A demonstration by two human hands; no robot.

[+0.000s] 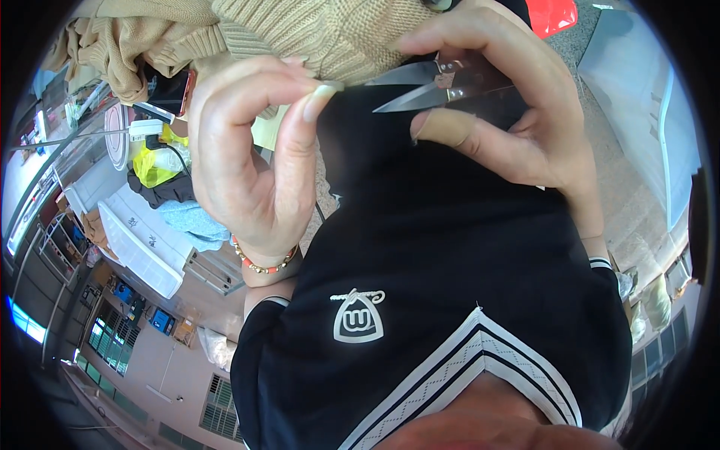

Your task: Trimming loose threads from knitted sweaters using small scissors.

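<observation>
My right hand [536, 112] holds a pair of small thread snips [424, 98], their two pointed metal blades spread apart and aimed at my left hand. A tan covering wraps the tip of my right thumb. My left hand [247, 150] has its thumb and index finger pinched together just left of the blade tips; whatever lies between them is too small to make out. A beige ribbed knit garment [300, 34] is bunched up beyond both hands, close to the fingertips.
At the left, a phone [169, 91] lies beside the knit. Near it are a white plug adapter with a cord [144, 130], a yellow plastic bag [152, 166] and a white bin [142, 238]. A translucent sheet-like container [630, 97] stands at the right, with something red [553, 16] at the top.
</observation>
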